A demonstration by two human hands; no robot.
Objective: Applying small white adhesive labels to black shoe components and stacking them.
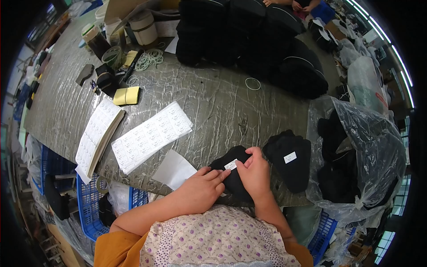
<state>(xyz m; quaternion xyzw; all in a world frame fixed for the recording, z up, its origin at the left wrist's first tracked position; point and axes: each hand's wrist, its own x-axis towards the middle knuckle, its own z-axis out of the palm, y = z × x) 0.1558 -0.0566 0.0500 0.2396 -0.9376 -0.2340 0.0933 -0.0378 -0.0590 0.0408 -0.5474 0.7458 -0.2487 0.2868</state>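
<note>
A black fabric piece (pixel 238 184) lies at the table's near edge in front of me, with a small white label (pixel 231 164) on it. My right hand (pixel 254 172) pinches the label's right end between thumb and fingers. From the other side, my left hand (pixel 205 186) lies on the fabric with fingers stretched out, one fingertip by the label. A blank white sheet (pixel 175 170) reaches to the left hand's wrist; whether the hand touches it is hidden. Just right, a second black fabric piece (pixel 289 175) carries its own white label (pixel 290 157).
Stacked sheets of labels (pixel 152 135) and a thick label pad (pixel 98 133) lie to the left. Tall black stacks (pixel 249 35) stand at the back. A clear plastic bag (pixel 384 147) with black pieces is at the right edge. Blue baskets (pixel 91 209) sit below the table.
</note>
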